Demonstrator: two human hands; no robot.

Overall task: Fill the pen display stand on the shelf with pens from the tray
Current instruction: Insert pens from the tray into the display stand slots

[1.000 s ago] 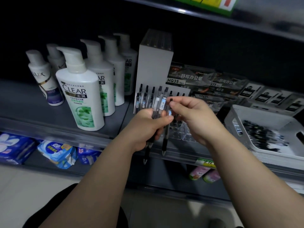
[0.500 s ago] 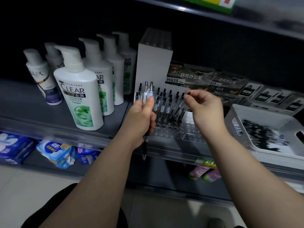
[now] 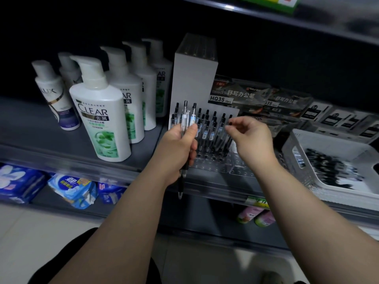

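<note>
The light is dim and cool, and the back of the shelf (image 3: 61, 124) is nearly black. Frontal light falls brightest on the white shampoo bottles (image 3: 102, 111) and the forearms. The upper shelf (image 3: 338, 23) is smeared with blur. The tray (image 3: 297, 140) and its pens (image 3: 328, 167) look soft and grainy. Shelf edges bow with wide-angle distortion.

The clear plastic stand (image 3: 213, 163), backed by a white card, sits on the shelf (image 3: 30, 128) with rows of black-topped pens (image 3: 207, 130) upright in its rear holes. The right hand (image 3: 250, 140) pinches the top of the end pen (image 3: 230, 122). The left hand (image 3: 176, 152) grips spare pens (image 3: 185, 119) upright. The white slotted tray (image 3: 295, 146) at right holds loose pens (image 3: 328, 171).
</note>
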